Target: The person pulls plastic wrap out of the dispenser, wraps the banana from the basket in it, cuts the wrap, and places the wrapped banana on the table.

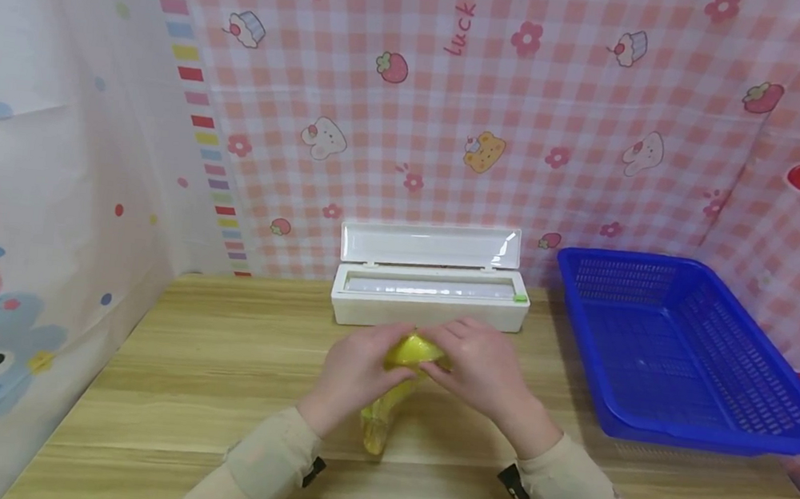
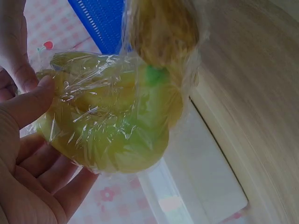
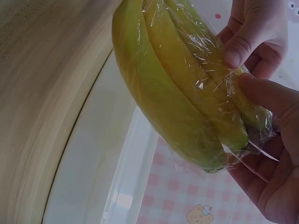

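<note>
A bunch of yellow-green bananas (image 3: 173,84) wrapped in clear plastic film is held up between both hands over the table. My left hand (image 1: 357,366) grips its left side, with the thumb on the near face and the fingers behind, as the left wrist view shows. On the other side my right hand (image 1: 478,369) pinches the wrapped end between thumb and fingers. Crinkled film (image 2: 93,121) lies close over the fruit, and a brownish end (image 2: 163,32) hangs down. Behind the hands stands a white film dispenser box (image 1: 430,313) with its lid raised and a roll inside.
A blue plastic basket (image 1: 582,339) stands at the right of the wooden table (image 1: 216,360). A green slider (image 1: 521,298) sits at the box's right end. Pink checked cloth (image 1: 414,106) hangs behind, and a white printed cloth (image 1: 89,171) hangs at the left.
</note>
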Available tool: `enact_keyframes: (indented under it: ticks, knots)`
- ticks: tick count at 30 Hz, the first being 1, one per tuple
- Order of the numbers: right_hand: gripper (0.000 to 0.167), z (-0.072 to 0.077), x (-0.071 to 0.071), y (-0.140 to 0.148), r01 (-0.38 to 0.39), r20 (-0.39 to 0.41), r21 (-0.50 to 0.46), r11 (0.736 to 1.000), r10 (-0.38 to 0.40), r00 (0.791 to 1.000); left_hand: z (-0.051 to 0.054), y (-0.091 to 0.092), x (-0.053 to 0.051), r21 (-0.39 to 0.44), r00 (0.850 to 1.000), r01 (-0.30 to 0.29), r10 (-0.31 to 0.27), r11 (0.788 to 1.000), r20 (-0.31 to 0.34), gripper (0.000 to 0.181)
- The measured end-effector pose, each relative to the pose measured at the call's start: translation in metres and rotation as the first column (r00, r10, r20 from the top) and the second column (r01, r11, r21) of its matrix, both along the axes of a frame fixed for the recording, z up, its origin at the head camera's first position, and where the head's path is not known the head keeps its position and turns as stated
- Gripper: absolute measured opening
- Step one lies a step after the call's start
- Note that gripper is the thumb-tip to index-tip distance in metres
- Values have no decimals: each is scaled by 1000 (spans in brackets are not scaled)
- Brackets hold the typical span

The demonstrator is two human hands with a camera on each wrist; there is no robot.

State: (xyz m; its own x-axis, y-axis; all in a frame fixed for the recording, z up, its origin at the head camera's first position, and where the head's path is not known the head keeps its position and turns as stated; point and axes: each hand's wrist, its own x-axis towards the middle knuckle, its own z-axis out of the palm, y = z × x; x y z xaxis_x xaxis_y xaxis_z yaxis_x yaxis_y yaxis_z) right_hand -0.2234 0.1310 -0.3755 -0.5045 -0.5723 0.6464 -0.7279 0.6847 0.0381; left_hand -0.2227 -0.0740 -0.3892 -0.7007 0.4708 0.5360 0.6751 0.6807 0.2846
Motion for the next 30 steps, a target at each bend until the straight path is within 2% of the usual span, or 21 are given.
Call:
enact_keyframes:
  ticks: [7,10,13,18,21,25,30]
  knots:
    - [42,1,1,-2,-17,12,2,1000,17,1000,1,2,1,-1,1000,-13,13,1000,-3,48]
    - [44,0,0,1,-57,32,-33,998,59,998,-1,2,1,16,1000,-3,3,1000,-12,46]
    - [54,-1,-2,5,-122,34,-98,988,126,991,-5,2,1,43,1000,10,-10,999,-1,44]
    - [69,-1,-3,14,-226,6,-186,956,231,973,-10,1,0,127,997,-10,1,992,73,42]
    - [74,-1,-2,19,-243,-2,-202,949,247,969,-12,0,-1,163,995,-23,6,986,103,38]
    - [70,-1,-1,23,-245,0,-204,948,250,968,-13,0,-2,220,986,-22,-15,975,166,34]
    - [59,-3,-2,24,-261,-33,-203,944,260,965,-13,-1,-2,314,965,-16,-68,949,253,34]
